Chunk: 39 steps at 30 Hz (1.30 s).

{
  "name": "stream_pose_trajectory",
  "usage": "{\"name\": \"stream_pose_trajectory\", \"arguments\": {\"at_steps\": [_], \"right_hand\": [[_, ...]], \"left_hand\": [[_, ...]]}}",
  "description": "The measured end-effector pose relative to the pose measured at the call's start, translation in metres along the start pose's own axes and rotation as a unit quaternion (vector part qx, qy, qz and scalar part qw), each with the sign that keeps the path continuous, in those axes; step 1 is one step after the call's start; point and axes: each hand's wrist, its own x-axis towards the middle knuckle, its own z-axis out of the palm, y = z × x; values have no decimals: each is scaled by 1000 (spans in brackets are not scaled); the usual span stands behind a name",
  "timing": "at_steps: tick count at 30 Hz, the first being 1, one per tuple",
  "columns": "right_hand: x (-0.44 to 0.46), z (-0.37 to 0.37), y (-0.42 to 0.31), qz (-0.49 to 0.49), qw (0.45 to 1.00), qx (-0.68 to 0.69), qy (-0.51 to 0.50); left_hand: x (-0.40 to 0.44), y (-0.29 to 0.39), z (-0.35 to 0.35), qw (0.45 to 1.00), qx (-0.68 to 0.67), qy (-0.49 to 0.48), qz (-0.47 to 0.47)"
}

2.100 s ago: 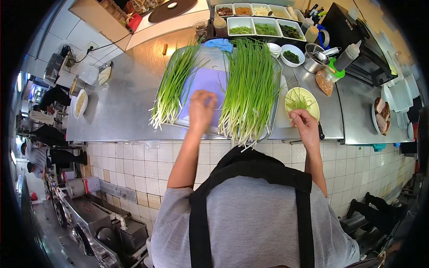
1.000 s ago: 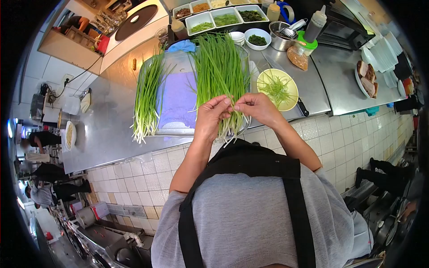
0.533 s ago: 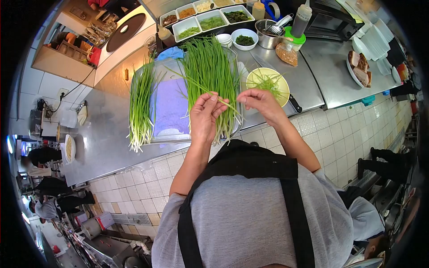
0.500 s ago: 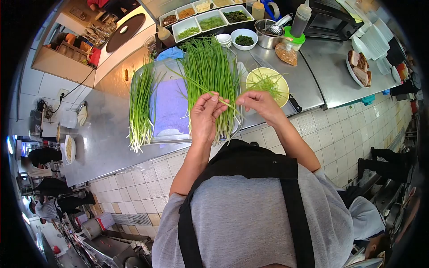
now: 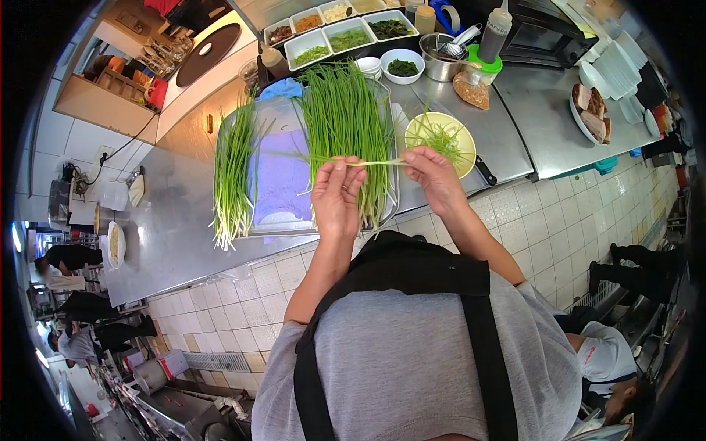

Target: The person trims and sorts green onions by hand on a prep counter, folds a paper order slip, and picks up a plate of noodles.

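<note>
A thin green onion (image 5: 379, 163) is stretched level between my two hands, its green leaf trailing to the left. My left hand (image 5: 338, 195) is closed around the stalk, while my right hand (image 5: 435, 180) pinches its pale end. Behind them a large pile of green onions (image 5: 342, 103) covers the right side of a tray (image 5: 283, 234), and a smaller bunch (image 5: 234, 169) lies along the left. Purple cloth or paper (image 5: 283, 173) shows between the two. A pale yellow bowl (image 5: 468, 158) with wispy green trimmings sits just beyond my right hand.
A black-handled knife (image 5: 485, 170) lies beside the yellow bowl. Farther back stand white containers of toppings (image 5: 346, 37), a bowl of dark greens (image 5: 402, 67), a metal pot (image 5: 440, 66) and squeeze bottles. A bowl of meat (image 5: 590, 114) is at the right. Other people appear at the edges.
My right hand has come to the onion's pale end and now pinches it. The onion has turned from slanting to nearly level.
</note>
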Motion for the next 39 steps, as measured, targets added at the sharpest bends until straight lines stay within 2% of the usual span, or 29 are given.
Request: {"name": "stream_pose_trajectory", "arguments": {"at_steps": [10, 14, 17, 20, 22, 27, 33, 39], "right_hand": [[-2, -43, -23, -58, 995, 80, 17], [-5, -53, -44, -103, 991, 56, 58], [-9, -60, -57, -38, 994, -105, -8], [-14, -45, -59, -10, 965, -224, -139], [-15, -36, -53, -5, 942, -287, -174], [-20, -20, -42, -5, 879, -430, -206], [-20, -20, -39, 41, 889, -406, -207], [-10, -26, -22, 65, 950, -262, -154]], "left_hand": [[8, 8, -16, 997, -55, 51, 26], [12, 13, -18, 995, -60, 64, 46], [14, 22, -15, 999, -24, 32, 4], [20, 14, -4, 994, 48, -31, -93], [23, 6, 6, 983, 83, -72, -145], [22, -8, 21, 977, 97, -107, -156], [17, -7, 28, 989, 8, -78, -128], [9, -7, 34, 994, -34, -47, -88]]}}
